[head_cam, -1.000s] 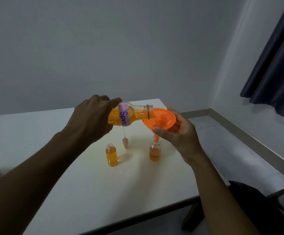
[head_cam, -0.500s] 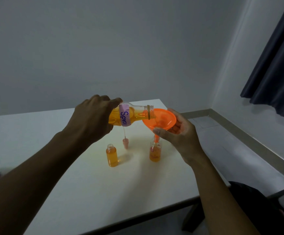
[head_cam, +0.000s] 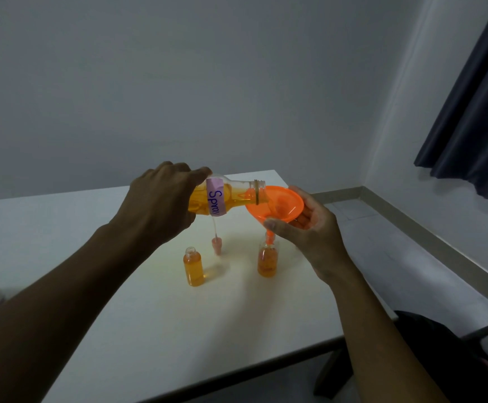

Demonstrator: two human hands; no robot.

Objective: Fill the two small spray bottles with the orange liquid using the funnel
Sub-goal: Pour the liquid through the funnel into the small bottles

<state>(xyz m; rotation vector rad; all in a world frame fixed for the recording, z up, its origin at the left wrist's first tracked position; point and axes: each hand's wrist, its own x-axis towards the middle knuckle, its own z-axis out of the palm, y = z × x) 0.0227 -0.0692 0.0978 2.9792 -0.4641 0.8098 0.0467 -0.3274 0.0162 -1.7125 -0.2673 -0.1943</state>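
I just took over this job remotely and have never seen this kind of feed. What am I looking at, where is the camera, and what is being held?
There is no machine here: these are a person's two bare hands. The single picture comes from a camera worn on the person's head, looking forward and down, so the arms reach in from the bottom.

The left hand holds a big bottle labelled "Spray", tipped on its side so its mouth is over the funnel. The right hand steadies the funnel, whose spout goes into the right small bottle, which is partly filled with orange liquid.

On the white table the left small bottle stands open and looks nearly full. Behind it lies a pink spray top with its thin tube.
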